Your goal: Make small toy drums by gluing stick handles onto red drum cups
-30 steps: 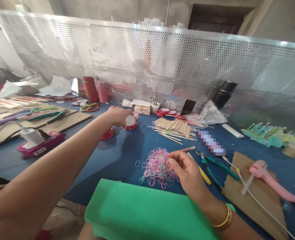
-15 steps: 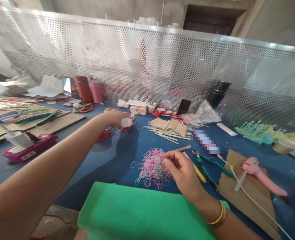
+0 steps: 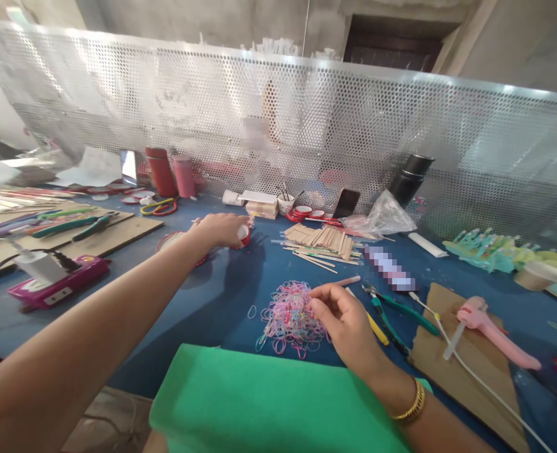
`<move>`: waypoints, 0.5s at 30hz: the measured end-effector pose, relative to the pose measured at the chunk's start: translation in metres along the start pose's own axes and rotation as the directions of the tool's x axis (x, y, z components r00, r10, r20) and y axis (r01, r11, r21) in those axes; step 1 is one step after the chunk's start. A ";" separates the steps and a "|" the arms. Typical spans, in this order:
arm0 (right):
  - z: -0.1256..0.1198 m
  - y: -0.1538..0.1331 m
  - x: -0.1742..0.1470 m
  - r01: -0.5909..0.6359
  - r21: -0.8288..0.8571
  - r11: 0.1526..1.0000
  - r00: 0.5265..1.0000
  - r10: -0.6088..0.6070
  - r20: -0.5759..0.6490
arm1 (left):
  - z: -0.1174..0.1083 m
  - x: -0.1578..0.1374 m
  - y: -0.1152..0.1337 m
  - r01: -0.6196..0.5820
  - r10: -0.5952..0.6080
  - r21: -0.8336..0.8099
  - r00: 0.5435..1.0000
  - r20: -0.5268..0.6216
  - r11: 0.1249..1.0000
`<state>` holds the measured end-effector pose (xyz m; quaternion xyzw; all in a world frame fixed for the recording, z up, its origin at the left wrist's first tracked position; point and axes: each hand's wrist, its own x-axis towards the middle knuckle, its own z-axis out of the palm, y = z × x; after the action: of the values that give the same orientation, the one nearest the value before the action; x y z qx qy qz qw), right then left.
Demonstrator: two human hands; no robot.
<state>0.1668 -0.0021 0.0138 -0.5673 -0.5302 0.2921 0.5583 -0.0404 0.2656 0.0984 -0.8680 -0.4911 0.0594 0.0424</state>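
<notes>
My left hand (image 3: 222, 229) reaches far out over the table, back of the hand up, fingers spread. Its thumb side is right beside a red-rimmed white roll (image 3: 244, 235), which it partly covers. Under and left of that hand lies another red-rimmed round piece (image 3: 170, 240), partly hidden. My right hand (image 3: 347, 324) rests at the right edge of a heap of small coloured rubber bands (image 3: 290, 318). Thumb and forefinger are pinched together there; what lies between them, if anything, is too small to make out. A brownish stick (image 3: 347, 280) lies just behind this hand.
Thin wooden sticks (image 3: 323, 242) lie beyond the heap. Green-handled pliers (image 3: 401, 314) and a pink glue gun (image 3: 490, 333) on cardboard (image 3: 467, 384) are at right. A purple power strip (image 3: 61, 283) stands at left. A green cloth-like surface (image 3: 278, 396) is in front of me.
My left hand has shifted slightly right and now covers more of the white roll. More of the round piece to its left shows. My right hand stays at the rubber bands.
</notes>
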 end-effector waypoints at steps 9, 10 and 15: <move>0.000 -0.001 0.000 0.008 0.001 1.000 1.000 -0.008 -0.002 | 0.004 0.011 -0.006 0.010 -0.009 -0.021 0.998 0.067 1.000; 0.000 -0.001 0.000 0.007 0.000 1.000 1.000 -0.007 -0.001 | 0.004 0.012 -0.005 0.006 -0.005 -0.020 0.998 0.066 1.000; -0.001 -0.001 0.000 0.009 0.001 1.000 1.000 -0.009 0.004 | 0.003 0.012 0.002 0.006 -0.007 0.011 0.997 0.071 1.000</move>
<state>0.1674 -0.0026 0.0144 -0.5641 -0.5337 0.2912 0.5587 -0.0335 0.2751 0.0942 -0.8635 -0.4949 0.0929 0.0298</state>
